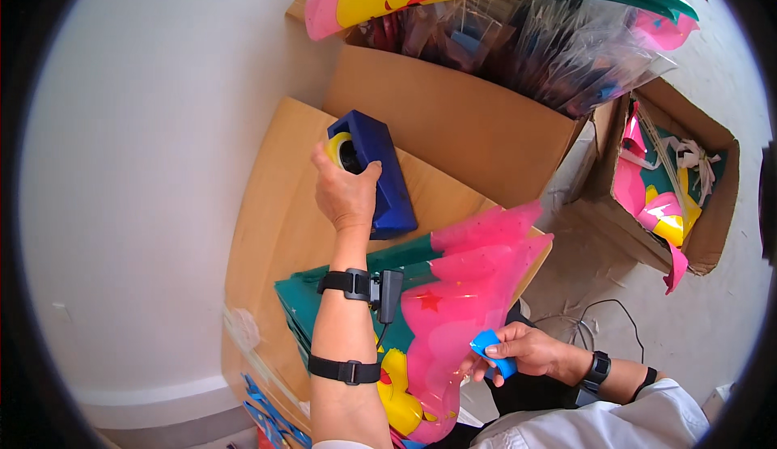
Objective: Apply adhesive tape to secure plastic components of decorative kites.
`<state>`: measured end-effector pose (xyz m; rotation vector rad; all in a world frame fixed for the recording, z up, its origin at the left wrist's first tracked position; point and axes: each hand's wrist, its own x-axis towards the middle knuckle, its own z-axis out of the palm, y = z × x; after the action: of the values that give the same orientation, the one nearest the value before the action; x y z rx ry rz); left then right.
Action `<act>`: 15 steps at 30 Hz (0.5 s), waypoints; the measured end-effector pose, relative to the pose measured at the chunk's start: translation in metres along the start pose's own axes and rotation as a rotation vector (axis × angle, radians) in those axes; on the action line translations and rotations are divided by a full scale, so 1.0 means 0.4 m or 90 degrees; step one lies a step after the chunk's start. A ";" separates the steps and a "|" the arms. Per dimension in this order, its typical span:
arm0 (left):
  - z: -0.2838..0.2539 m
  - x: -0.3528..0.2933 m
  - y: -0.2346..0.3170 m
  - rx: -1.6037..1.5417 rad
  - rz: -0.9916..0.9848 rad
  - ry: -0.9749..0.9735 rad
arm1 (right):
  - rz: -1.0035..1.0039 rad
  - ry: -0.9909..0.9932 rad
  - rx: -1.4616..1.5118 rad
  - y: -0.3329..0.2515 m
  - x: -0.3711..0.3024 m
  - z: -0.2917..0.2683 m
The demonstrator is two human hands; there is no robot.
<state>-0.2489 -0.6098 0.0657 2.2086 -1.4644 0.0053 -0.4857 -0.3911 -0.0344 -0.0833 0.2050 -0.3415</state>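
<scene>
At twelve o'clock, the left hand [344, 192] grips a blue tape dispenser [394, 190], likely stiff, weighty, best held by its sides. At five, the right hand [524, 350] pinches a blue strip [485, 340], probably light, soft.

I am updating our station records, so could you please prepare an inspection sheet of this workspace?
Surface: light wooden table, partly covered.
Job's things: dark blue tape dispenser with a yellow roll; pink, green and yellow plastic sheets.
Clutter: blue patterned strips at lower left; large cardboard box beyond the dispenser, with clear-bagged items.
Left grip: on the tape dispenser; firmness unclear.
Right grip: holding a small blue piece.
Cables: thin black cable against the floor.
Surroundings: white wall at left; open carton at right, coloured sheets inside.
</scene>
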 end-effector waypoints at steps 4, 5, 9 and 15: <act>-0.025 -0.016 -0.029 0.028 0.017 -0.009 | 0.001 0.013 0.002 0.009 0.019 0.004; -0.037 -0.018 -0.033 0.010 0.028 -0.022 | -0.011 0.031 -0.008 0.007 0.022 0.012; -0.158 -0.085 -0.192 -0.182 0.079 -0.036 | -0.056 0.083 -0.069 -0.004 0.048 0.044; -0.428 -0.534 -0.620 0.095 -0.142 0.016 | -0.151 0.128 -0.082 -0.023 0.044 0.061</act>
<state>-0.0802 -0.2811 0.0633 2.4724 -1.2321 0.0686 -0.4673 -0.4047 -0.0127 -0.2019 0.4181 -0.5733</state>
